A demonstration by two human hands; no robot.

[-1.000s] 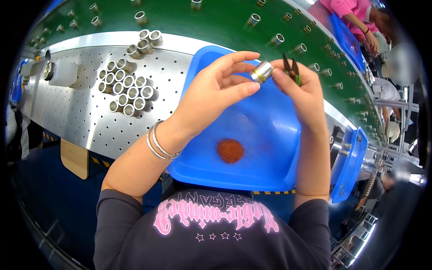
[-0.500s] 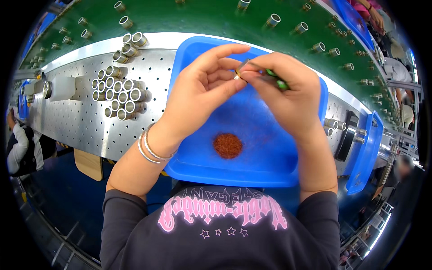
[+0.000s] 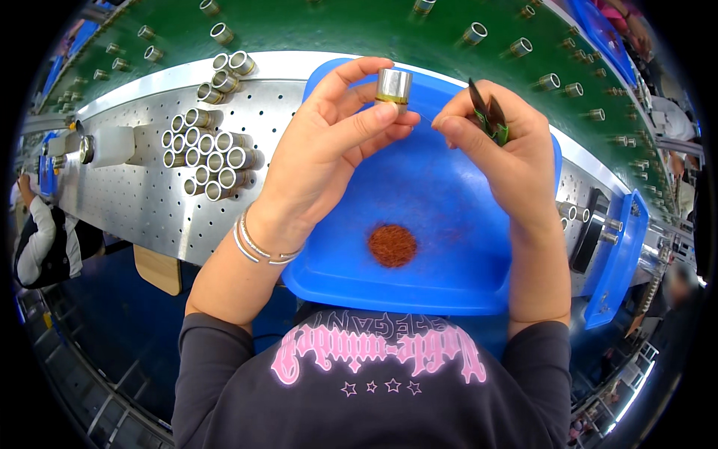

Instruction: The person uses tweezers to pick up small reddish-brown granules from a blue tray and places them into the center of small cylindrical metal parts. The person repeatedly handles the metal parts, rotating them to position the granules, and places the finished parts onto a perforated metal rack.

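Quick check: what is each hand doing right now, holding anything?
Left hand: closed on a small metal cylinder.
Right hand: closed on dark tweezers.

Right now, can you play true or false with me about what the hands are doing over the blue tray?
1. The left hand holds a small metal cylinder. True.
2. The right hand is empty. False: it holds a dark tool with green on it.
3. The blue tray holds a reddish-brown pile. True.
4. The metal tubes lie inside the tray. False: they sit on the perforated metal table, left of it.
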